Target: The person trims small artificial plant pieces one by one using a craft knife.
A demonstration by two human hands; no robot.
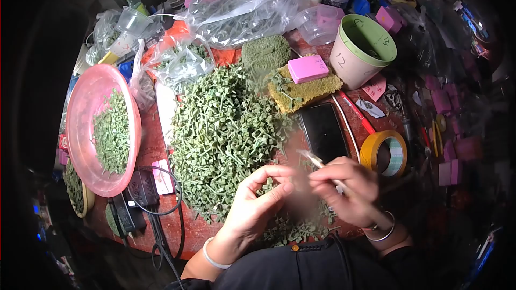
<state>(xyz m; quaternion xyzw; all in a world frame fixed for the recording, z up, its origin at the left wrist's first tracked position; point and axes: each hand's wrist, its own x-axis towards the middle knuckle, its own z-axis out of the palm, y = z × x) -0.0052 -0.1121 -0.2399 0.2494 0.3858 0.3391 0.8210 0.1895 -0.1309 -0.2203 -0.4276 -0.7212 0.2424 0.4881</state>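
A large heap of small green pieces (226, 123), several with short stems, covers the middle of the red table. At its lower right edge is my left hand (260, 198), thumb and forefinger pinched together; what is between them is too blurred to make out. Close beside it, my right hand (346, 190) is closed around a slim pale stick-like tool (312, 158), whose light tip points up and left. Its exact kind does not show. More loose green pieces lie beneath both hands, and a hazy smear blurs the gap between them.
A pink basin (75, 129) with green pieces stands left, near black adapters and cables (142, 190). Beyond my hands lie a dark phone (324, 131), a yellow tape roll (368, 150), a sponge (306, 96) under a pink block (308, 69), and a tub (349, 59). Plastic bags (242, 8) sit behind.
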